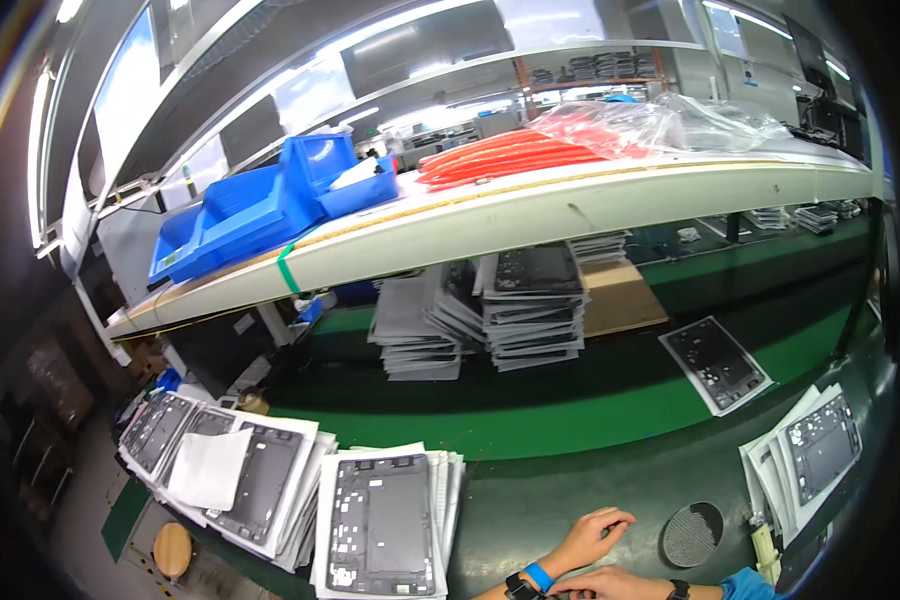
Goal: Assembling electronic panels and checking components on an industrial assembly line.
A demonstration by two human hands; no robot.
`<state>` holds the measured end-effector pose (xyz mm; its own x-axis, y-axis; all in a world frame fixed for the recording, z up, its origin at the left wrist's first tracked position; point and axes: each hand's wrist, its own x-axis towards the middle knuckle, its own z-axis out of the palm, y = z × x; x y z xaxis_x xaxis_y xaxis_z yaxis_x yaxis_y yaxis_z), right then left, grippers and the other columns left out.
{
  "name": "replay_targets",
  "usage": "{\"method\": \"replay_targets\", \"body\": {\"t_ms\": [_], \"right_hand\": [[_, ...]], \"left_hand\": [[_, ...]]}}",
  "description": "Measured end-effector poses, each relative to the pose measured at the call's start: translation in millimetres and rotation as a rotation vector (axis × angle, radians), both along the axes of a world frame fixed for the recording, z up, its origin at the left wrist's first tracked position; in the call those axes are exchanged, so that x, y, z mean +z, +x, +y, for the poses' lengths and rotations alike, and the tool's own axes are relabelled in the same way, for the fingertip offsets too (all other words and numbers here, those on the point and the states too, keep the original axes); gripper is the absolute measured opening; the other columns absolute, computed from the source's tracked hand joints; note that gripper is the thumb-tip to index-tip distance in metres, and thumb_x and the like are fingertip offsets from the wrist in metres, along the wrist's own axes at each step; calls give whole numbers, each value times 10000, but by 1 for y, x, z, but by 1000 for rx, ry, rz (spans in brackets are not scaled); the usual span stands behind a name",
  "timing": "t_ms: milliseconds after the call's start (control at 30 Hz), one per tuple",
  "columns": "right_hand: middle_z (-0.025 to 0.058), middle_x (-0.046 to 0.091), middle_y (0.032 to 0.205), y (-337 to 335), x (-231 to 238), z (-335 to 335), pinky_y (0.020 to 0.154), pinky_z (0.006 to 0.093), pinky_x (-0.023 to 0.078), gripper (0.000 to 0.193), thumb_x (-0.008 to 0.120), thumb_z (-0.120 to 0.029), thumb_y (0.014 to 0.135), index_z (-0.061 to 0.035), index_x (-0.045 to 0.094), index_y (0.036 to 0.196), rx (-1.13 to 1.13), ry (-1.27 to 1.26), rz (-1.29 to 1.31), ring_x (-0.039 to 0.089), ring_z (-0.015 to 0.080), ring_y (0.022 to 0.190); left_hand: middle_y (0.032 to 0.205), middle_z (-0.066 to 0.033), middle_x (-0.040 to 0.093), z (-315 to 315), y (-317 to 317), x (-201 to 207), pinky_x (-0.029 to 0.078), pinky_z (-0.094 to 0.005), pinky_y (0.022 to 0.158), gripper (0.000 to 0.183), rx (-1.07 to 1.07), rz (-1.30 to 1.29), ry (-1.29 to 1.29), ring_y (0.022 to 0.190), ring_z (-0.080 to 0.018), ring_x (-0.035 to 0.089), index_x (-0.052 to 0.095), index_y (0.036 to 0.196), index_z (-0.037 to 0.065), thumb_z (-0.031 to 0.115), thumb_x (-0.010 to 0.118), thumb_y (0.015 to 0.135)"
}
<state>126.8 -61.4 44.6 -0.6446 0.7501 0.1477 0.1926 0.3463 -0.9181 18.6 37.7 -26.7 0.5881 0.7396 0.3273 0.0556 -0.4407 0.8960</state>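
My left hand (592, 538) is over the dark green bench near the lower edge. Its fingers are loosely bent and slightly apart, with nothing seen in them. A blue band (539, 577) and a black watch (521, 587) are on that wrist. My right hand (615, 583) comes in from the right, beside the left wrist, its fingers pointing left. The frame's lower edge cuts off part of it, so its grip is hidden. Right of both hands is a round dark bowl (692, 534) filled with small grey pieces. A stack of flat black tablet-like panels (382, 525) with white sheets lies to the left.
More panel stacks stand at the far left (255, 480), the right (820, 450) and under the shelf (533, 320). A single panel (715, 365) lies farther back. The shelf (570, 205) carries blue bins (255, 215) and red plastic packs (520, 157). A stool (172, 550) is at lower left.
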Motion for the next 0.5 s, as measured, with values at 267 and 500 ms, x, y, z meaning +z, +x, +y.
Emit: {"method": "replay_targets", "body": {"t_ms": [267, 500], "right_hand": [[98, 665, 888, -3, -16, 5, 706, 366, 520, 362, 689, -251, 868, -76, 623, 1179, 87, 66, -40, 647, 252, 778], [125, 686, 1009, -21, -31, 8, 784, 379, 520, 387, 702, -354, 874, -65, 635, 1123, 96, 51, 23, 655, 284, 925]], "left_hand": [[891, -127, 687, -3, -12, 8, 521, -327, 725, 129, 93, 29, 67, 795, -254, 657, 694, 992, 36, 74, 622, 892], [901, -159, 688, -14, -27, 43, 512, -357, 780, 115, 129, 95, 32, 846, -331, 654, 682, 935, 11, 80, 601, 891]]}}
